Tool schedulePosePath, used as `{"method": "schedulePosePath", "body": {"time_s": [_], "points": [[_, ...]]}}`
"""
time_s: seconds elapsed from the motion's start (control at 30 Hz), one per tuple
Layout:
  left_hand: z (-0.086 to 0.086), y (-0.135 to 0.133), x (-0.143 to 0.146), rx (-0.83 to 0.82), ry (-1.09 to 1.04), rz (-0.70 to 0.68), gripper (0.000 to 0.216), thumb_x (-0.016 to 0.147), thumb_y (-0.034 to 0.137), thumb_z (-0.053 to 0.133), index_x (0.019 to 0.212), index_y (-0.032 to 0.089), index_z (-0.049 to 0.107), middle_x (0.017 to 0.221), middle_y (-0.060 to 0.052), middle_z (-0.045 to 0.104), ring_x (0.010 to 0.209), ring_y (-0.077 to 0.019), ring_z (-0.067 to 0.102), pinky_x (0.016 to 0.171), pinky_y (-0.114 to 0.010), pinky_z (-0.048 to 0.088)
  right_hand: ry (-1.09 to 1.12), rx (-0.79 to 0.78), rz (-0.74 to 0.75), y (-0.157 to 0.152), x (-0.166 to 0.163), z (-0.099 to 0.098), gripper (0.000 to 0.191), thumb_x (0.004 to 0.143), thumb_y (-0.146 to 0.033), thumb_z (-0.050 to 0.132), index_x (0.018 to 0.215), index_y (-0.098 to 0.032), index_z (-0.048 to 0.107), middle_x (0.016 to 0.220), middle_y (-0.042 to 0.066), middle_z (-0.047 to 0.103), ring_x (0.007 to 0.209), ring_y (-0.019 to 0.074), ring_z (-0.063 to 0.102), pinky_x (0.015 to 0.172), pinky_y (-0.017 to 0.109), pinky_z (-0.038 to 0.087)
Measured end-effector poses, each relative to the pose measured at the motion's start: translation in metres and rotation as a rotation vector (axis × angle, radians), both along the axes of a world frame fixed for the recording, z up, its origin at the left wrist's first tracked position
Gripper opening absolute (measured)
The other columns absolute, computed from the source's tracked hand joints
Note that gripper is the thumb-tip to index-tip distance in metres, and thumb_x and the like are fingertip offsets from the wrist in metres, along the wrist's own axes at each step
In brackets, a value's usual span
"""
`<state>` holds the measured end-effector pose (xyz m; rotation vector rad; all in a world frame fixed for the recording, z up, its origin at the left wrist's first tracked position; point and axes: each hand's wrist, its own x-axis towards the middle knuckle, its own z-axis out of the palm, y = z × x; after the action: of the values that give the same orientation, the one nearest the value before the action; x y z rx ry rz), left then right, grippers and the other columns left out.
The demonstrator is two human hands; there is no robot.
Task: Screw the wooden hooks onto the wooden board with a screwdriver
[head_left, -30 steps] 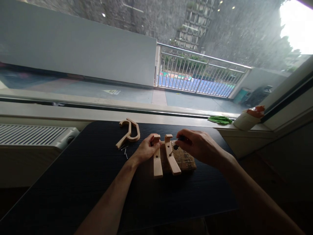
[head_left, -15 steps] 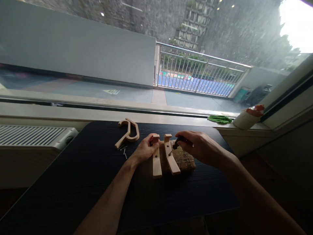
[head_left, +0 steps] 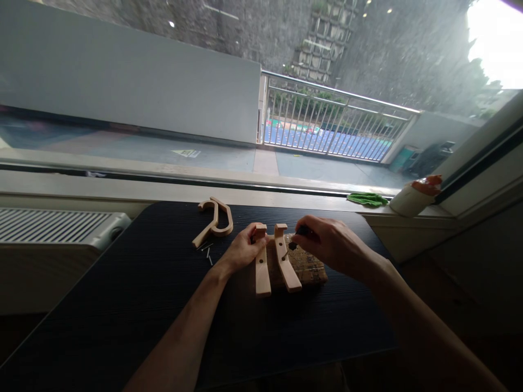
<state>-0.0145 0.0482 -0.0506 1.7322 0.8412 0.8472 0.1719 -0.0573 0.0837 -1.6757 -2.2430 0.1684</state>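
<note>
My left hand (head_left: 245, 247) is closed around the upper part of a pale curved wooden piece (head_left: 262, 277) with a dark hole in it. To its right lies a second curved wooden piece (head_left: 289, 275), with two holes, resting against a brown textured block (head_left: 308, 264). A screwdriver (head_left: 293, 246) with a dark handle is gripped in my right hand (head_left: 329, 237). Its thin tip meets the lower hole of the second piece. My palm and fingers hide most of the handle. How the block joins the wooden pieces is hidden.
More curved wooden pieces (head_left: 223, 228) lie at the back left of the dark table (head_left: 122, 294), with several screws (head_left: 209, 253) beside them. On the windowsill rest a green cloth (head_left: 368, 199) and a pale bottle with an orange top (head_left: 412, 197). A radiator (head_left: 61, 228) stands left.
My right hand has rotated slightly around the screwdriver handle, its knuckles shifting. The screwdriver tip stays at the same hole. My left hand and the wooden pieces have hardly moved.
</note>
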Motion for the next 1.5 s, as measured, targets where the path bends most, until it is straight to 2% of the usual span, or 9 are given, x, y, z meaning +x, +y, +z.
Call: {"method": "schedulePosePath", "body": {"time_s": [0.2,0.33,0.53,0.87,0.97,1.17,1.33,1.5], "points": [[-0.001,0.0,0.0,-0.027,0.0,-0.009,0.036,0.078,0.039,0.055,0.108,0.019,0.052,0.095,-0.003,0.062,0.089,-0.0166,0.059,0.079,-0.028,0.048,0.045,-0.04,0.051,-0.003,0.0,0.001,0.015,0.085,-0.032,0.05,0.096,-0.025,0.057,0.073,-0.003,0.059,0.059,0.0084,0.047,0.054,0.02,0.03],[-0.004,0.002,0.001,-0.015,-0.002,-0.006,0.035,0.078,0.038,0.055,0.108,0.018,0.051,0.094,-0.003,0.062,0.088,-0.0159,0.058,0.078,-0.027,0.048,0.058,-0.071,0.09,-0.004,0.001,0.001,0.018,0.082,-0.023,0.051,0.1,-0.024,0.057,0.076,-0.003,0.059,0.062,0.008,0.048,0.057,0.019,0.032],[-0.007,0.004,0.001,0.008,0.002,-0.013,0.033,0.079,0.037,0.055,0.106,0.019,0.05,0.091,-0.002,0.06,0.085,-0.0147,0.057,0.078,-0.027,0.047,0.037,-0.06,0.056,-0.003,0.004,-0.001,0.02,0.086,-0.036,0.048,0.096,-0.021,0.057,0.073,-0.001,0.058,0.062,0.0091,0.048,0.055,0.02,0.03],[-0.005,0.002,0.001,0.039,0.012,0.014,0.033,0.079,0.037,0.054,0.105,0.019,0.052,0.087,-0.001,0.059,0.081,-0.0141,0.057,0.076,-0.027,0.047,-0.036,0.022,-0.028,0.007,0.004,-0.011,0.026,0.083,-0.047,0.051,0.081,-0.021,0.054,0.064,-0.004,0.055,0.054,0.0081,0.042,0.051,0.021,0.025],[-0.004,0.002,0.001,0.025,0.016,0.001,0.033,0.079,0.037,0.054,0.106,0.019,0.052,0.089,-0.001,0.06,0.083,-0.0144,0.057,0.076,-0.027,0.048,-0.013,0.021,-0.049,0.008,0.004,-0.013,0.02,0.084,-0.042,0.051,0.086,-0.022,0.053,0.063,-0.005,0.055,0.053,0.0076,0.042,0.051,0.021,0.025],[-0.006,0.003,0.001,0.013,0.007,-0.004,0.033,0.079,0.038,0.054,0.106,0.018,0.051,0.09,-0.002,0.06,0.084,-0.0144,0.058,0.077,-0.027,0.048,0.029,-0.036,0.005,0.005,0.005,-0.008,0.012,0.086,-0.033,0.049,0.092,-0.024,0.055,0.068,-0.004,0.057,0.055,0.0072,0.042,0.051,0.02,0.026],[-0.003,0.002,0.002,-0.004,0.014,0.003,0.034,0.078,0.037,0.055,0.106,0.019,0.051,0.091,-0.002,0.061,0.085,-0.0148,0.058,0.076,-0.027,0.048,0.042,-0.084,0.03,-0.001,0.006,-0.003,0.02,0.084,-0.026,0.049,0.104,-0.026,0.054,0.07,-0.004,0.056,0.056,0.0071,0.043,0.052,0.019,0.028],[-0.001,0.001,0.002,0.016,0.024,0.009,0.031,0.079,0.037,0.054,0.103,0.019,0.052,0.087,-0.001,0.059,0.081,-0.0138,0.057,0.075,-0.026,0.047,0.092,-0.084,0.035,-0.002,0.006,-0.004,0.022,0.086,-0.027,0.046,0.107,-0.024,0.051,0.07,-0.004,0.055,0.056,0.0074,0.043,0.052,0.019,0.03]]}}
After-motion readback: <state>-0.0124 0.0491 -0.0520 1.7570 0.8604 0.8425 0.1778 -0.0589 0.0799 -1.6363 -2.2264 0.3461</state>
